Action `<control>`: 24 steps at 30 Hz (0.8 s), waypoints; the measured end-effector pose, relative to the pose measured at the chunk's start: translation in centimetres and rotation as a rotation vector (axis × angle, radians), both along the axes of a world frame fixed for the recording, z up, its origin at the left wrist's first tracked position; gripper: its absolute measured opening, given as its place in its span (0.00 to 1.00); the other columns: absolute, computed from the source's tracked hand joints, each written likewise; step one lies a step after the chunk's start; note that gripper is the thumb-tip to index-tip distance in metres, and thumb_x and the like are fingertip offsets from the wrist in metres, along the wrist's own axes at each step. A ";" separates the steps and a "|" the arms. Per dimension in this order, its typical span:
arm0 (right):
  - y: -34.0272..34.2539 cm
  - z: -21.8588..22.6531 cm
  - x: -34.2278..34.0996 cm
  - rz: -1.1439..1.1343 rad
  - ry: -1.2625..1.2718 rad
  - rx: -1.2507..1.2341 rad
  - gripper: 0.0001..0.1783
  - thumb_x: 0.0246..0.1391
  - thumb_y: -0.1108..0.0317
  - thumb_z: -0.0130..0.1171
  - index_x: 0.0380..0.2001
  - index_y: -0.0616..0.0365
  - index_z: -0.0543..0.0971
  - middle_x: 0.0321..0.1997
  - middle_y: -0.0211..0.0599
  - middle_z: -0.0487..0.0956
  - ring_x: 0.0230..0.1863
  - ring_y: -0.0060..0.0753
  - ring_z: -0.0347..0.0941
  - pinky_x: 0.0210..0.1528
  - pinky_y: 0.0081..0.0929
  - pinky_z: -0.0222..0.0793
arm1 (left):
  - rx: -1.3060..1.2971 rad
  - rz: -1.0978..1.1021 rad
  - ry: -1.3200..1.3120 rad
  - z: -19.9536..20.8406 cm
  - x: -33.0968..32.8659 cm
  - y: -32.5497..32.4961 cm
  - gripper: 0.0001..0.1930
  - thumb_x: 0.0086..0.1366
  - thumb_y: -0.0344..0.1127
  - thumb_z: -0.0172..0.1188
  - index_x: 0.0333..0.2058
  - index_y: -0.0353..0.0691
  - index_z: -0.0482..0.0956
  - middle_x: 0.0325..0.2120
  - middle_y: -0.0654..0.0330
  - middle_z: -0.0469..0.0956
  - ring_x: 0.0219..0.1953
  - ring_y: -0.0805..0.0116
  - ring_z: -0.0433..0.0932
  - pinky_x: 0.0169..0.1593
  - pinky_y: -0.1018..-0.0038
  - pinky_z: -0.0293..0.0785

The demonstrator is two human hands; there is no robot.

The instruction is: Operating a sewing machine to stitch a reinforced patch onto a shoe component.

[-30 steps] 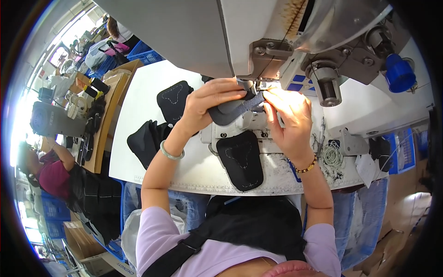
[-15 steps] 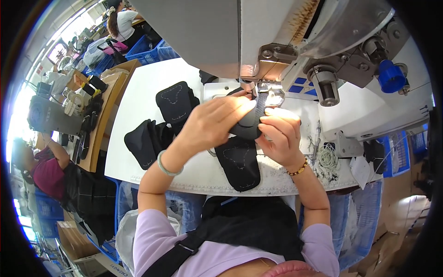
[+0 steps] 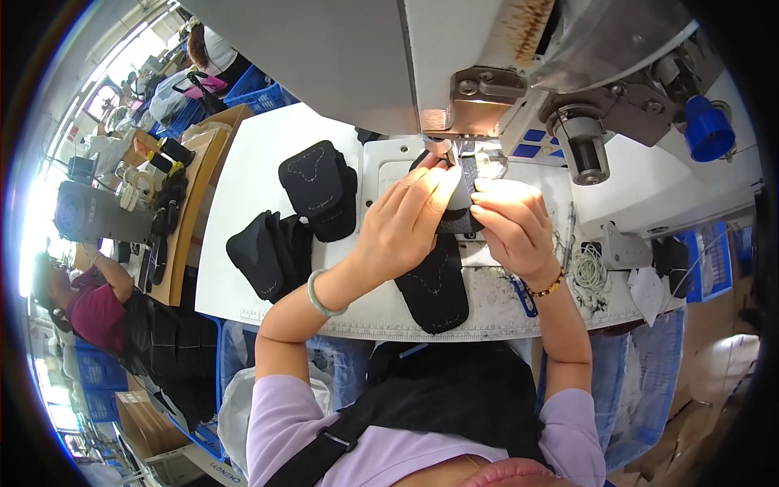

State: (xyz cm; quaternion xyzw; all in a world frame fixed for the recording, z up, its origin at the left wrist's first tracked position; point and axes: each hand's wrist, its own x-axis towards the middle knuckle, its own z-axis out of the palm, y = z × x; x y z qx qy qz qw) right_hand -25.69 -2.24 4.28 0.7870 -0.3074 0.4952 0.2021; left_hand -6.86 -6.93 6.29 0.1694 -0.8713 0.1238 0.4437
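Under the needle area of a sewing machine [image 3: 479,101], both my hands hold a black fabric piece [image 3: 459,221] with a grey strip along it. My left hand [image 3: 410,213] pinches its left side, fingertips close beside the presser foot. On the right edge, my right hand [image 3: 517,230] grips with thumb and fingers curled together. Another black piece [image 3: 434,296] with white stitched outlines lies flat below my left hand. Two stacks of similar pieces, an upper stack [image 3: 315,183] and a lower stack [image 3: 268,253], rest to the left. My fingers hide part of the held piece.
Blue-handled snips [image 3: 523,296] lie by my right wrist, near a coil of pale cord [image 3: 590,268] and lint. A ruler strip [image 3: 365,331] follows the near table edge. Blue crates [image 3: 641,390] stand below. Other people work at the left.
The whole view has shifted slightly. My hands have moved a little with the fabric, and its near edge is now closer to the needle area. The blue-handled snips have come into sight.
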 end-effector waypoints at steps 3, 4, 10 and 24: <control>0.0 0.0 0.1 -0.025 -0.011 -0.002 0.15 0.40 0.76 0.63 0.36 0.57 0.78 0.42 0.30 0.78 0.43 0.31 0.74 0.46 0.27 0.66 | -0.028 -0.030 0.031 -0.5 -0.1 -0.8 0.20 0.46 0.19 0.55 0.42 0.26 0.73 0.38 0.49 0.73 0.43 0.54 0.77 0.46 0.67 0.76; -0.1 0.0 0.2 -0.025 -0.011 -0.003 0.15 0.40 0.76 0.63 0.36 0.57 0.78 0.42 0.30 0.78 0.43 0.31 0.74 0.46 0.27 0.66 | -0.039 -0.045 0.046 -0.7 -0.1 -1.0 0.20 0.46 0.19 0.55 0.42 0.26 0.73 0.38 0.49 0.73 0.43 0.53 0.78 0.46 0.67 0.76; -0.2 0.3 0.5 -0.062 -0.014 -0.006 0.14 0.40 0.76 0.62 0.36 0.57 0.79 0.42 0.29 0.78 0.44 0.29 0.73 0.46 0.26 0.66 | -0.042 -0.060 0.086 -1.3 -0.1 -1.9 0.17 0.49 0.18 0.55 0.41 0.26 0.73 0.39 0.48 0.74 0.46 0.51 0.77 0.46 0.66 0.76; -0.6 0.5 1.0 -0.218 -0.017 0.053 0.15 0.45 0.71 0.63 0.40 0.53 0.78 0.44 0.27 0.77 0.41 0.25 0.71 0.44 0.27 0.62 | 0.040 -0.109 0.174 -1.9 -0.4 -3.6 0.17 0.49 0.16 0.55 0.40 0.30 0.72 0.42 0.48 0.75 0.43 0.52 0.77 0.44 0.66 0.75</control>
